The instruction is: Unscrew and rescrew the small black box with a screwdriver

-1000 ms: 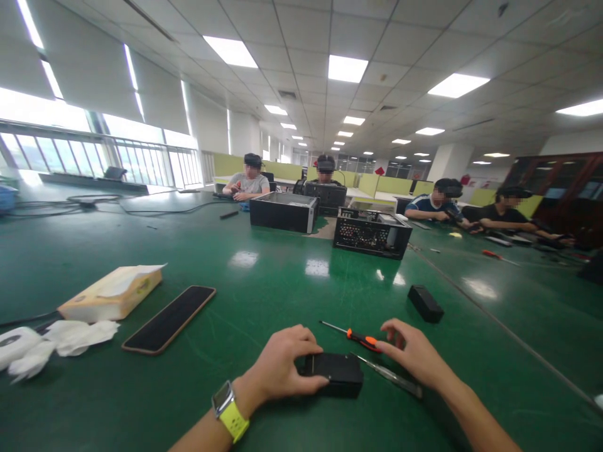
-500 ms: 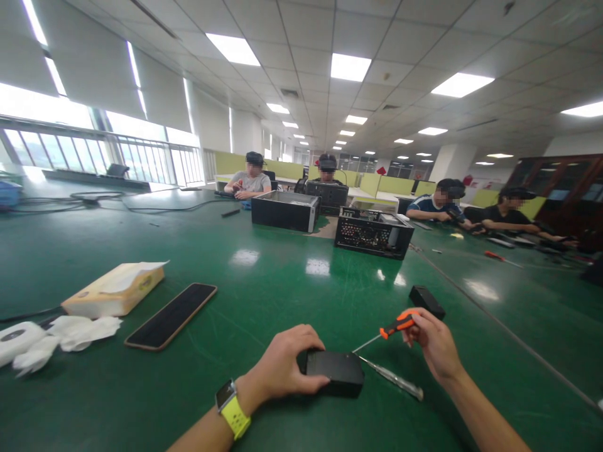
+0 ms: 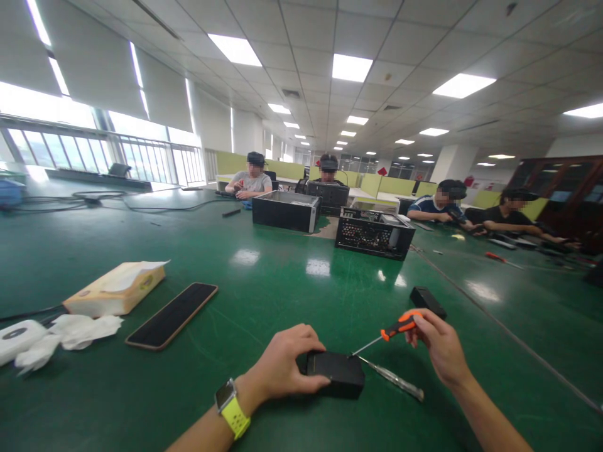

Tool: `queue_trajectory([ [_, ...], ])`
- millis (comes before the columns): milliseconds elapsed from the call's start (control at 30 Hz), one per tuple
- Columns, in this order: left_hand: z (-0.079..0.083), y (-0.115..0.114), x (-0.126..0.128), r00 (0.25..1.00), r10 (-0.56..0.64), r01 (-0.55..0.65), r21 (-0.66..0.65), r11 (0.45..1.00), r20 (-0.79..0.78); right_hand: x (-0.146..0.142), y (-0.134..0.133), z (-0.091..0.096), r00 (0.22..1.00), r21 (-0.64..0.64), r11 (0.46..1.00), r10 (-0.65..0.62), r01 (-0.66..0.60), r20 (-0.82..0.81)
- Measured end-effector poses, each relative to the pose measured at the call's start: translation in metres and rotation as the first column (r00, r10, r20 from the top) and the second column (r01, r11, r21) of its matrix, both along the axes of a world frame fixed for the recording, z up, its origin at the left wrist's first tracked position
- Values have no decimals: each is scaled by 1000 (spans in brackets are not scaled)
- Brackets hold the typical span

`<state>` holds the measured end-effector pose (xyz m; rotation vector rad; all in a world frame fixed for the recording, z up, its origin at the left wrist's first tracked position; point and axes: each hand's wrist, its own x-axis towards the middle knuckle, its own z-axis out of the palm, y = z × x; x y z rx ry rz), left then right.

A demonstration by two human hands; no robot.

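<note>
My left hand (image 3: 289, 363), with a yellow-strapped watch (image 3: 232, 408) at the wrist, is closed around the left end of a black rectangular box (image 3: 343, 371) that lies on the green table. Between the fingers of my right hand (image 3: 436, 339) is the orange and black handle of a screwdriver (image 3: 400, 325). Its shaft slants down to the left, and the tip meets the far top edge of the box. A second, slim metal screwdriver (image 3: 396, 381) lies on the table just right of the box. Beyond my right hand rests another black box (image 3: 428, 301).
A phone (image 3: 173, 315), a tissue pack (image 3: 117, 289) and crumpled tissues (image 3: 80, 331) lie at the left. Open computer cases (image 3: 374, 235) stand farther back. Several people sit around the table's far side. Another orange screwdriver (image 3: 497, 257) lies far right, and cables (image 3: 94, 199) run far left.
The screwdriver tip has shifted very slightly left and down along the box edge. My left hand and the box stay in place.
</note>
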<state>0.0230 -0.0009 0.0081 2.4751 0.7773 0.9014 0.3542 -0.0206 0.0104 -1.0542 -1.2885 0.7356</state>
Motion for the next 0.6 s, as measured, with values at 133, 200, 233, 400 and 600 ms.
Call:
queue_trajectory([
  [133, 0, 0, 0, 1000, 3, -3, 16, 1000, -10, 2, -2, 4, 996, 48, 998, -42, 38, 75],
  [200, 0, 0, 0, 1000, 7, -7, 31, 999, -17, 2, -3, 6, 991, 68, 996, -66, 58, 117],
  [233, 0, 0, 0, 1000, 10, -9, 40, 999, -20, 2, -4, 7, 988, 75, 995, -75, 65, 135],
  [400, 2, -1, 0, 999, 12, -9, 57, 998, -45, -1, -8, 10, 981, 102, 991, -105, 89, 164],
  [600, 3, -2, 1, 998, 15, -12, 61, 998, -57, -7, -11, 11, 968, 154, 975, -187, 161, 171],
])
